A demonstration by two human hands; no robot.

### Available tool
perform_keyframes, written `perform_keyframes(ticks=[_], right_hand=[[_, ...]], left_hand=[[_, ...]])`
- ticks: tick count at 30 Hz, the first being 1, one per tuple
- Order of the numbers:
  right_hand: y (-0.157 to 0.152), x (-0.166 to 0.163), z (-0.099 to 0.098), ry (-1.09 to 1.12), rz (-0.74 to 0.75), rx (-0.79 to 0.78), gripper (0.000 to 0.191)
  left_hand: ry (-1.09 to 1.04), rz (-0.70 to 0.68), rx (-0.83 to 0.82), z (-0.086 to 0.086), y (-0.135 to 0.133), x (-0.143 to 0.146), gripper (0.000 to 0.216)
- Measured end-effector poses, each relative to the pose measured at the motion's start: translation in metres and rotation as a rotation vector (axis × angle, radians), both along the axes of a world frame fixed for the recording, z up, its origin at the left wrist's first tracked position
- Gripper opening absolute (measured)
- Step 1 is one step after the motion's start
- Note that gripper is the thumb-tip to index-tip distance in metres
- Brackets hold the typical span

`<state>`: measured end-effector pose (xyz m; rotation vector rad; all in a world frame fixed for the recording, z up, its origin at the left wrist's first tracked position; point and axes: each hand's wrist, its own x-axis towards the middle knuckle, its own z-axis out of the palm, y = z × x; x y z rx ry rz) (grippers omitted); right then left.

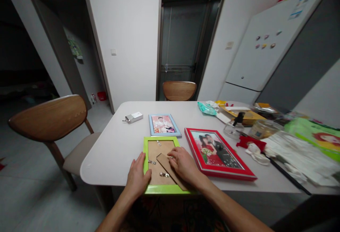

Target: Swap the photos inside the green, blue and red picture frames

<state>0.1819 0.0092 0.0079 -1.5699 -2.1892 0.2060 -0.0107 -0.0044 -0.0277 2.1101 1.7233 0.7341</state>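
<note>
A lime-green picture frame point(146, 147) lies face down at the table's near edge, its brown backing board point(155, 152) showing. Several small metal clips, one of them a turn clip point(164, 175), sit on the board. A brown stand flap point(166, 166) lies slanted across it. My left hand point(138, 175) grips the frame's left side, thumb over the border onto the board. My right hand point(183, 163) rests over the frame's right side, fingers curled and pinching at a clip beside the flap; the fingers partly hide that clip.
Behind lies a light-blue framed photo point(163, 124); at right, a red framed photo point(217, 152). A small white-and-grey device point(133, 117) is at the back left. Tissues point(297, 154), a clear tub point(262, 129) and a black rod point(288, 175) crowd the right side. Wooden chairs point(53, 118) stand around.
</note>
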Motion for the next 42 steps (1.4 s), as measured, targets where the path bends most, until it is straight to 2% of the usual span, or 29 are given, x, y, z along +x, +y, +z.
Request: perform_keyframes(ticks=[4, 9, 13, 23, 28, 32, 38, 42], right_hand=[[-0.012, -0.015, -0.004, 0.025, 0.175, -0.041, 0.016], [-0.015, -0.023, -0.011, -0.017, 0.094, -0.011, 0.012], [-0.010, -0.027, -0.008, -0.009, 0.118, 0.009, 0.018], [0.013, -0.066, -0.006, -0.050, 0.063, 0.008, 0.017], [0.017, -0.064, -0.013, -0.030, 0.013, 0.029, 0.016], [0.029, -0.055, -0.015, 0.039, 0.036, 0.007, 0.018], [0.057, -0.041, -0.015, -0.064, -0.143, 0.018, 0.022], [0.065, -0.042, -0.020, -0.075, -0.159, 0.006, 0.025]], left_hand=[[-0.010, 0.009, 0.019, 0.000, 0.000, 0.001, 0.056], [-0.017, 0.011, 0.039, -0.002, -0.001, 0.001, 0.055], [-0.017, 0.014, 0.057, -0.004, -0.001, 0.000, 0.054], [-0.041, 0.019, 0.070, -0.006, 0.000, 0.000, 0.051], [-0.020, 0.009, 0.051, -0.006, -0.001, 0.000, 0.053], [-0.020, 0.016, 0.024, -0.005, -0.003, 0.000, 0.055], [-0.011, 0.022, -0.004, 0.000, -0.004, 0.002, 0.056], [-0.004, 0.020, -0.021, 0.001, -0.004, 0.003, 0.056]])
